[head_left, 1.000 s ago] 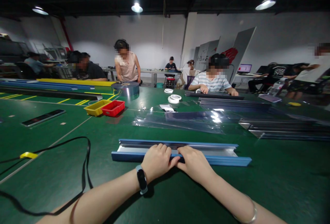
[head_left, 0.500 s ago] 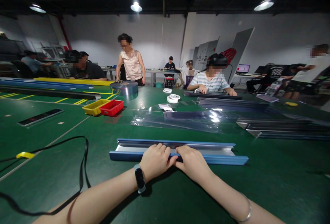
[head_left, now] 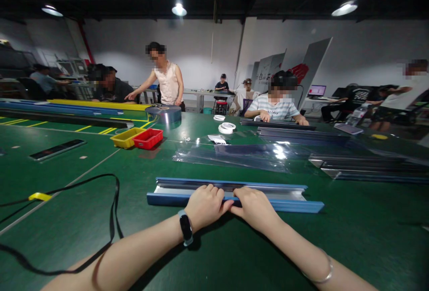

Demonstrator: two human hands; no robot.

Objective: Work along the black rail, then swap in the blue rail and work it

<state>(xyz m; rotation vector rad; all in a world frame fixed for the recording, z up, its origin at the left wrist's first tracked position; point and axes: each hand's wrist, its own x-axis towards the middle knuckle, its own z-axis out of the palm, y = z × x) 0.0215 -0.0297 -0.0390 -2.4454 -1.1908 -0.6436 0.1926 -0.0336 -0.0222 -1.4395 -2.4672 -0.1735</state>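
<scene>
A blue metal channel profile with a pale inner face lies lengthwise across the green table in front of me. My left hand is closed over its near wall, left of the middle, fingers curled into the trough and thumb along the outside. Close beside it, my right hand grips the same wall with its fingers bent inside. The two thumbs almost meet on the near face. Both sets of fingertips are hidden inside the channel, so I cannot see whether they press on anything there.
Beyond the profile lie clear plastic strips and white tape rolls. Yellow and red bins and a phone are left. Dark profiles lie right. A black cord crosses my left arm. Co-workers sit and stand behind.
My hands keep their grip, the right a little farther along the wall, widening the gap between them. The view shifts slightly. The standing co-worker has stretched an arm out to the left.
</scene>
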